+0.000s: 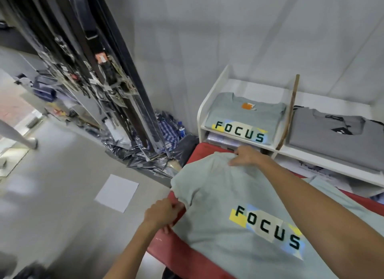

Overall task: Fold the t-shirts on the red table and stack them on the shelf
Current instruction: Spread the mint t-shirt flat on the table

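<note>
FOCUS t-shirt [239,195] unfolded on red bench [176,256], both your hands pinching its left edge; one folded FOCUS shirt [245,116] already shelved.

A pale green t-shirt [239,197] with FOCUS printed on it lies spread, print up, over my red table [176,256]. At one o'clock from it, a folded matching shirt [245,114] lies flat on the white shelf [209,95], a folded grey shirt [332,133] at its three o'clock.
</note>
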